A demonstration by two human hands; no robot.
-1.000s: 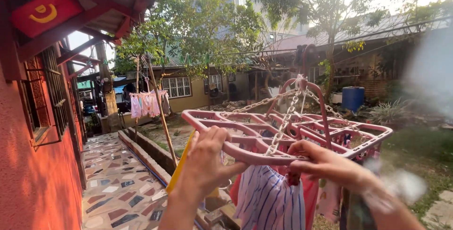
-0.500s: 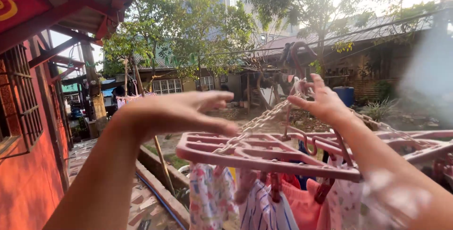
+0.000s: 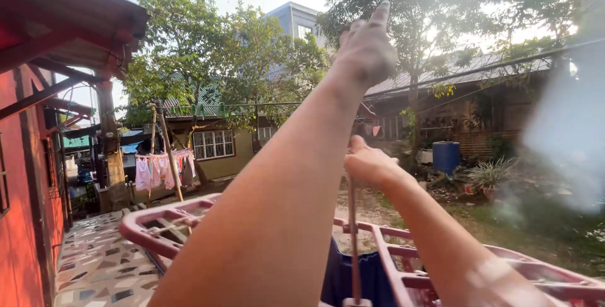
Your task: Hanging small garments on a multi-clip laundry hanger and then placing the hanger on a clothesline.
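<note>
A red wall (image 3: 25, 244) and red eaves fill the left edge above a patterned tile walkway (image 3: 94, 269). Farther back, pale laundry (image 3: 161, 169) hangs by a leaning pole in front of a yellow house (image 3: 220, 149) under green trees.

In the foreground a pink plastic drying rack (image 3: 151, 228) spans the lower frame, its grid running from lower left to lower right, with dark blue cloth (image 3: 340, 278) hanging below its middle.

The left arm crosses the frame from the bottom up, and the left hand (image 3: 368, 45) is raised high against the trees, loosely curled with one finger pointing skyward, holding nothing that can be seen. A wire (image 3: 454, 75) runs across the yard just beside and behind it.

Lower and to the right, the right hand (image 3: 368, 163) is closed around the top of the rack's thin upright stem (image 3: 353, 244), which drops straight to the rack's centre.

At right stand a blue barrel (image 3: 446, 156), spiky plants and a low tin-roofed building (image 3: 479, 92); a blurred smear covers the right edge.
</note>
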